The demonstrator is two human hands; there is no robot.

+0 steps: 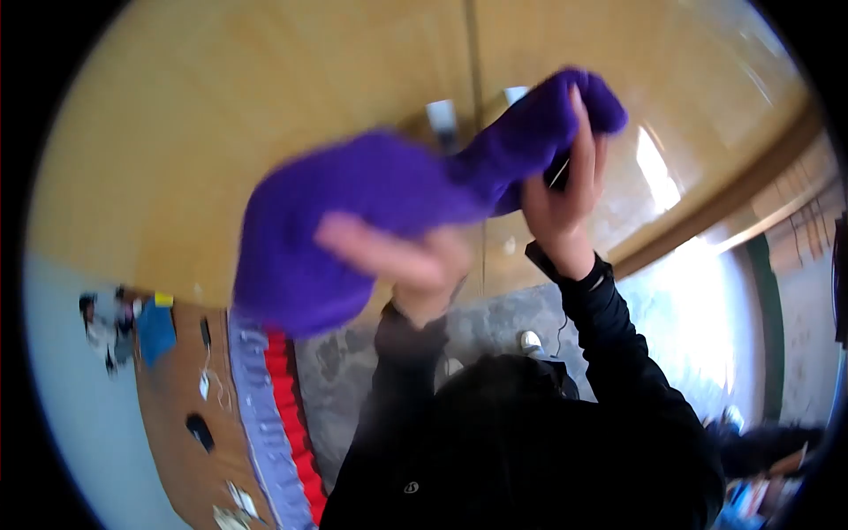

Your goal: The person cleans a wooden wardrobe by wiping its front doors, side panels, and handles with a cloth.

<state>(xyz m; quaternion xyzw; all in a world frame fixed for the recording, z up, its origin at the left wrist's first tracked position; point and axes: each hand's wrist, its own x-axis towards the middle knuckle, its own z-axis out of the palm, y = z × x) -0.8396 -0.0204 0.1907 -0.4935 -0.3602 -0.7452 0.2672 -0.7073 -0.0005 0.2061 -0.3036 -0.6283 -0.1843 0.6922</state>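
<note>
A soft purple cloth point(353, 190) is stretched between my two hands, bunched wide at the left and narrow at the right. It may be a towel or a garment; its exact kind does not show. My right hand point(568, 199) grips the narrow end, fingers pressed along the fabric near its folded tip. Against the lower side of the wide part lies my left hand point(402, 261), smeared by motion, its fingers on the cloth. Behind the cloth stand wooden cabinet doors point(221, 132) with light-coloured handles point(441, 113), partly covered by the fabric.
A brown wooden surface point(168, 389) at the left carries a dark mouse-like object point(200, 432), a cable and a blue item point(155, 333). Grey and red fabric point(291, 433) hangs along its edge. The floor point(336, 380) is grey; bright light falls on it at the right.
</note>
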